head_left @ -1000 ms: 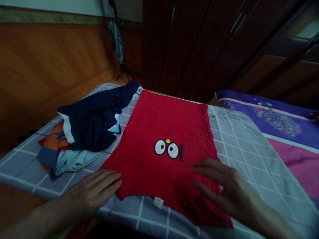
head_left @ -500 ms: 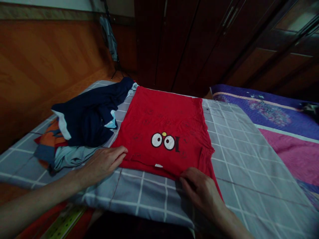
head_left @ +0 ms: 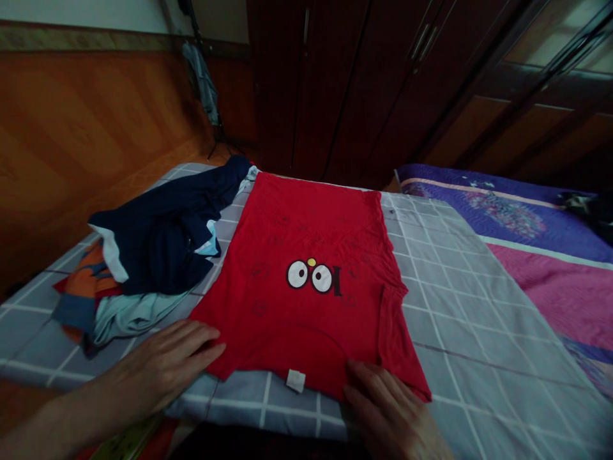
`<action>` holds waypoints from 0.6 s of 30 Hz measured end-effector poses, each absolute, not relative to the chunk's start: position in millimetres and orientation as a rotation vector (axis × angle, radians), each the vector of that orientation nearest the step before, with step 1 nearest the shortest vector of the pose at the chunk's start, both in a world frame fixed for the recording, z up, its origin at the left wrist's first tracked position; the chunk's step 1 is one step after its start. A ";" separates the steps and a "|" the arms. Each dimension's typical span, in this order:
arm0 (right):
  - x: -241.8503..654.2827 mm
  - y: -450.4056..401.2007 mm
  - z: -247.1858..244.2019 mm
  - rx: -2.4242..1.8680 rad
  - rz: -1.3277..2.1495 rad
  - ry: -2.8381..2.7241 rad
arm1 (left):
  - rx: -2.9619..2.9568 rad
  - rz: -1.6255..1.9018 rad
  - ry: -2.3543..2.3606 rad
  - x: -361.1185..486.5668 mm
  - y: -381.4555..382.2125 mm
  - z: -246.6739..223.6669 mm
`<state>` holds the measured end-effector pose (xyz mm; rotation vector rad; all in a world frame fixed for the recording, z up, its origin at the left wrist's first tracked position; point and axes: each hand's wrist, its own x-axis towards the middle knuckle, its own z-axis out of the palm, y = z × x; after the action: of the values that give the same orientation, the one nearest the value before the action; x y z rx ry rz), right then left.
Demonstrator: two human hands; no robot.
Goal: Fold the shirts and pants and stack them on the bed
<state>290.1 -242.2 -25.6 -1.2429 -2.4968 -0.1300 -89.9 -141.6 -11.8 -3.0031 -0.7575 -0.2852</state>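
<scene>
A red T-shirt [head_left: 301, 217] lies spread on the bed, its collar side towards me. Its print shows two big white cartoon eyes and a small yellow spot. A white label [head_left: 295, 381] sticks out at the neckline. My left hand [head_left: 175, 358] rests on the sleeve at the left, fingers stretched out over the cloth. At the shoulder right of the neckline, my right hand [head_left: 390, 402] has its fingers and thumb closed on the T-shirt's edge; part of the grip is hidden.
Left of the T-shirt is a heap of clothes with a navy garment [head_left: 167, 230] on top. Grey checked bedding [head_left: 460, 306] covers the bed. A purple and pink quilt [head_left: 527, 281] lies at the right. Dark wardrobe doors [head_left: 335, 83] stand behind, beside a thin stand [head_left: 201, 76].
The T-shirt's near edge has come towards me and flattened, showing more of the neckline and label. My left hand has moved left and nearer; my right hand has moved nearer.
</scene>
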 end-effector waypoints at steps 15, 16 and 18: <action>326.0 -266.7 -49.6 -1.672 -0.434 -2.250 | -2.856 -0.520 -0.883 -94.7 -138.1 -40.2; 326.8 -266.2 -50.1 -1.619 -0.435 -2.302 | -2.860 -0.534 -0.914 -95.1 -139.5 -43.1; 328.0 -265.1 -46.7 -1.535 -0.415 -2.403 | -2.850 -0.551 -0.982 -97.4 -141.3 -49.1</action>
<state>328.0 -265.1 -46.7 -1.5351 -2.4026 -0.4151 -97.4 -141.3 -49.1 -2.8497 -0.9816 -0.5515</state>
